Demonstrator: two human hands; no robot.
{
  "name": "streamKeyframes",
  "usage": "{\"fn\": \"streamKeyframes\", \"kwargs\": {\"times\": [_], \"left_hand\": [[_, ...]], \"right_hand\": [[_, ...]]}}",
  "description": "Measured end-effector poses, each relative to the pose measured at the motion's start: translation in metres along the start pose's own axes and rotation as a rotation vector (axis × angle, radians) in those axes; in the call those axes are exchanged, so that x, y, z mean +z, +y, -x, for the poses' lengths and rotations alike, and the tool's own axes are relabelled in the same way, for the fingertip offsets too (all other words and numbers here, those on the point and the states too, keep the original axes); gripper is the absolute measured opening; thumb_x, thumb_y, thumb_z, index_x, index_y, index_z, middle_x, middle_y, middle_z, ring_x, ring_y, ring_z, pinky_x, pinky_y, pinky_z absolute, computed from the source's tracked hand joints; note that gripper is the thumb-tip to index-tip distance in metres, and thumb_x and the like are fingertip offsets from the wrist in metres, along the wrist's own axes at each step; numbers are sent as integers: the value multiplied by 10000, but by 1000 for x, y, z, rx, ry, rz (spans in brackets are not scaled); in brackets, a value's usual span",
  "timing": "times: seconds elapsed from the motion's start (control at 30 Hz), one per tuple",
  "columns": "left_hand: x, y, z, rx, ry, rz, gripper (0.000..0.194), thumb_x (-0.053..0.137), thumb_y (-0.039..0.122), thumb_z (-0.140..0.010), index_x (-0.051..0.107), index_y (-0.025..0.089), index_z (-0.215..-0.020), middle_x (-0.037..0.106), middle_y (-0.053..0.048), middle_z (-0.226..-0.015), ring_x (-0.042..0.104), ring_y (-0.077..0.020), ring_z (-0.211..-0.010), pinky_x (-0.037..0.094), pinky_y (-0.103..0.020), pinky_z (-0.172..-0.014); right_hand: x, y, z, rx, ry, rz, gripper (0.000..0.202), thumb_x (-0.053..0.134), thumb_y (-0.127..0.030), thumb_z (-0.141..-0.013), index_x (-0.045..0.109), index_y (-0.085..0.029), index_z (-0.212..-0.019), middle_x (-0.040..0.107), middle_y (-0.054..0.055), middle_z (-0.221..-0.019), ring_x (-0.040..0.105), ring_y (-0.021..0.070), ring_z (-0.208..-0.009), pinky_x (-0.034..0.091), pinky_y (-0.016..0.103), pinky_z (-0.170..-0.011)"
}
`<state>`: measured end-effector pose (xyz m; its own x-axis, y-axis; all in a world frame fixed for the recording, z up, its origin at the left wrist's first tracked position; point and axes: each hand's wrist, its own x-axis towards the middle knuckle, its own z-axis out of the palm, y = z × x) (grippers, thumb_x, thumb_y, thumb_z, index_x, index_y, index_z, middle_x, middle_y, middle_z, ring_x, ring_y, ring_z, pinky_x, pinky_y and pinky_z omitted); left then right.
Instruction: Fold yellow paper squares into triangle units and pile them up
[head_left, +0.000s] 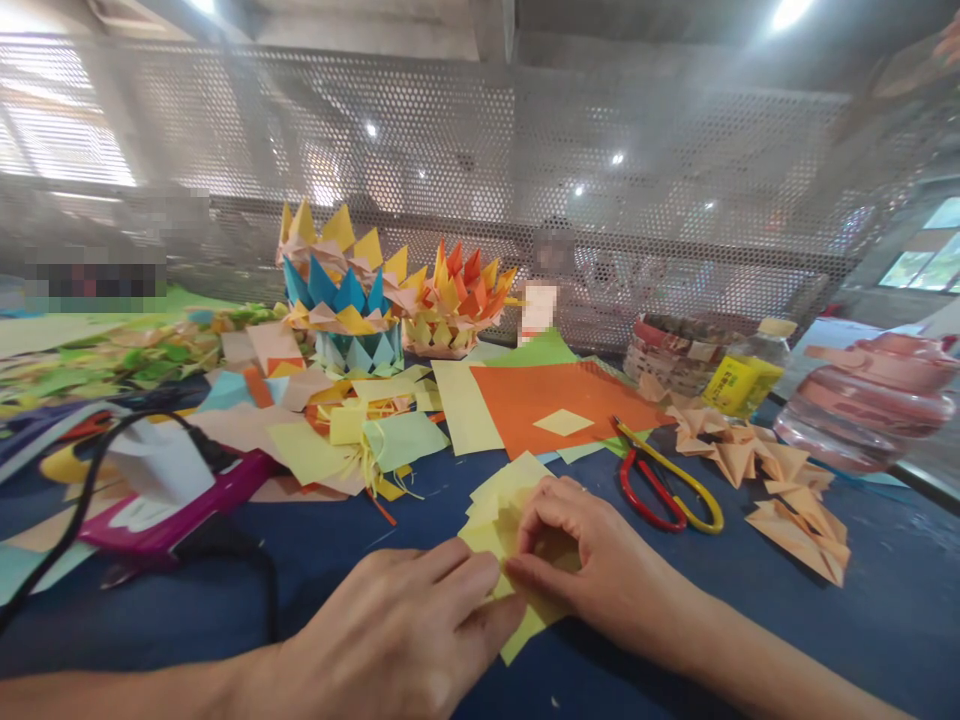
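Several pale yellow paper pieces (517, 487) lie overlapping on the dark blue table in front of me. My left hand (420, 610) pinches the yellow paper from the left, with its fingers bent and close together. From the right, my right hand (574, 545) grips the same paper between thumb and fingers. The fingertips of both hands almost meet over it and hide part of it. Red-and-yellow-handled scissors (667, 490) rest just beyond my right hand. Behind them is an orange sheet (517, 405) with a yellow paper diamond (563, 422) on top.
Folded paper crowns (352, 290) stand at the back. Paper scraps (300, 430), a magenta device (180, 500) and its black cable are on the left. Folded peach paper pieces (802, 530), a yellow-labelled bottle (746, 370) and a pink jug (870, 405) stand or lie on the right.
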<state>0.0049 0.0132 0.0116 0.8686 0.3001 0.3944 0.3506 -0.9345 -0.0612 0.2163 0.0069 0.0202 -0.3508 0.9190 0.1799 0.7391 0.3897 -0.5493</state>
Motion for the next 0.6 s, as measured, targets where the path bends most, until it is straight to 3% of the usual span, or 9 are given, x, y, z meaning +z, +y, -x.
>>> {"fn": "streamKeyframes", "kwargs": {"times": [0.23,0.43,0.6], "left_hand": [[0,-3,2,3,30,-101,233,424,130,-873,586,205,-1023,615,-47,-895,545,-198,-756,489,-251,-611],[4,-5,3,17,78,-109,159,476,172,-864,580,215,-977,597,-32,-853,532,-190,-729,466,-234,-581],[1,-5,2,1,-36,-28,214,527,135,-804,572,218,-996,562,-22,-875,535,-177,-771,478,-212,-634]], "right_hand": [[-1,-2,-1,123,11,-77,217,771,-223,-700,577,-204,-796,560,-14,-855,525,175,-831,398,281,-726],[-3,2,-2,149,45,-92,231,742,-213,-721,541,-203,-834,558,-8,-892,522,165,-811,409,262,-709],[-8,6,-2,105,31,-89,177,692,-202,-765,543,-198,-861,551,-6,-894,518,151,-789,409,250,-699]]}}
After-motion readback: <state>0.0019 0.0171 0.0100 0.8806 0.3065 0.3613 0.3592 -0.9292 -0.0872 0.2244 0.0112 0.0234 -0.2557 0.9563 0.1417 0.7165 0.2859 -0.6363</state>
